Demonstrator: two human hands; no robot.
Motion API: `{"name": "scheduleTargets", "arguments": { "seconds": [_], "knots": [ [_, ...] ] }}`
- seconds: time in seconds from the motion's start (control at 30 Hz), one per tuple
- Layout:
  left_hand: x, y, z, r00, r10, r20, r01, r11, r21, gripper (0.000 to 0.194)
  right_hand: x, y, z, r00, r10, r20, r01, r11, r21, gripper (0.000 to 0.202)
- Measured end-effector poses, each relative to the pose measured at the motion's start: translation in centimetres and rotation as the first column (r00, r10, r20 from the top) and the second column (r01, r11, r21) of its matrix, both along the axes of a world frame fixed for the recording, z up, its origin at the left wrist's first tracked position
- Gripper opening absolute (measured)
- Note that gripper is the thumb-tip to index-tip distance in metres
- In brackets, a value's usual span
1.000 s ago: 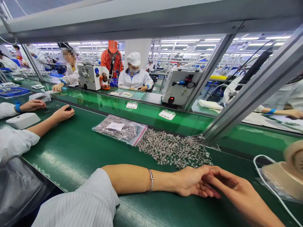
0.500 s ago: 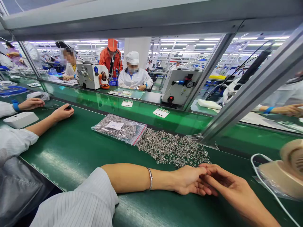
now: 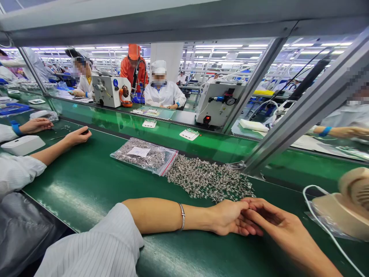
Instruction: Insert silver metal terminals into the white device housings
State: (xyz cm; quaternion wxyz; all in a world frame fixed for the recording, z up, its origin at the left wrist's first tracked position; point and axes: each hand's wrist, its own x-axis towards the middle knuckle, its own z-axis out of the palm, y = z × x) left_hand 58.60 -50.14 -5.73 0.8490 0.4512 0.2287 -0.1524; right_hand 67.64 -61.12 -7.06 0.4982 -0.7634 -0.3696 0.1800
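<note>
Glossy green bench (image 3: 95, 173), spiky metal parts (image 3: 207, 179) near left hand (image 3: 230, 217) and right hand (image 3: 275, 217), half-curled, contents unclear.

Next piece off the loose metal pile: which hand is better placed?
Probably the right hand: its fingers point left, near the close edge of the pile. The left hand is close too, but its palm shows and its fingers point away.
</note>
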Motion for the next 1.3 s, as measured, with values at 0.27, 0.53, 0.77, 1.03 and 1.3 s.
{"name": "scheduleTargets", "arguments": {
  "seconds": [0.27, 0.53, 0.77, 1.03, 1.3],
  "knots": [
    [0.2, 0.1, -0.2, 1.0, -0.001, -0.01, 0.001, 1.0, 0.011, 0.035, 0.4, 0.0, -0.5, 0.997, -0.074, 0.023, 0.073, 0.997, 0.01, 0.046],
    [0.2, -0.1, -0.4, 1.0, 0.003, 0.014, -0.004, 1.0, 0.025, 0.032, 0.5, 0.0, -0.7, 0.99, -0.094, 0.11, 0.1, 0.994, -0.054, 0.047],
    [0.6, 0.0, -1.7, 0.999, -0.013, 0.049, 0.012, 1.0, 0.027, 0.029, 0.5, -0.1, -0.8, 0.994, -0.066, 0.086, 0.069, 0.997, -0.04, 0.035],
    [1.0, 0.0, -2.8, 0.997, 0.001, 0.077, -0.003, 1.0, 0.03, 0.02, 0.5, 0.0, -0.6, 0.992, -0.019, 0.124, 0.028, 0.997, -0.076, 0.03],
    [0.7, 0.0, -2.0, 0.999, 0.009, 0.051, -0.012, 0.999, 0.053, 0.024, 0.4, -0.1, -0.7, 0.96, -0.008, 0.28, 0.053, 0.987, -0.154, 0.029]
  ]
}}
